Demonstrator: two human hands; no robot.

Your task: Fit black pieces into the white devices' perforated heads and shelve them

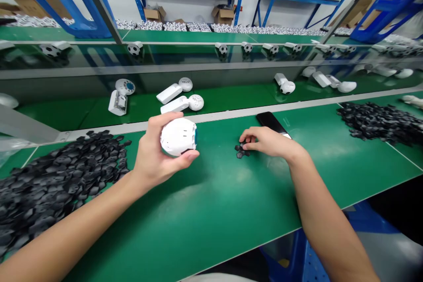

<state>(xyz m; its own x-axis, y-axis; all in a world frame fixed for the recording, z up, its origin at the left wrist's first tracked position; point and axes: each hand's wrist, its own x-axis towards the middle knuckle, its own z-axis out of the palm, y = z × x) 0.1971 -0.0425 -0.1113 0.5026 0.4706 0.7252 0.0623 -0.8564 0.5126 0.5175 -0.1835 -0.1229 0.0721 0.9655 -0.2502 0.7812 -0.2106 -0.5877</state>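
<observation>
A round white plastic housing (pixel 178 137) with small slots and a blue edge on its right side is gripped between the thumb and fingers of my left hand (pixel 153 152), raised above the green table. To the right, my right hand (pixel 261 141) has its thumb and fingertips pinched at a few small black pieces (pixel 242 153) lying on the tabletop. The fingers cover part of these pieces. A black phone (pixel 271 122) lies just behind my right hand.
Piles of black pieces lie at the left (pixel 62 180) and far right (pixel 380 121). Beyond the table's metal edge, a green conveyor (pixel 231 99) bears white devices (pixel 175 104). A grey post (pixel 26 119) stands at the left.
</observation>
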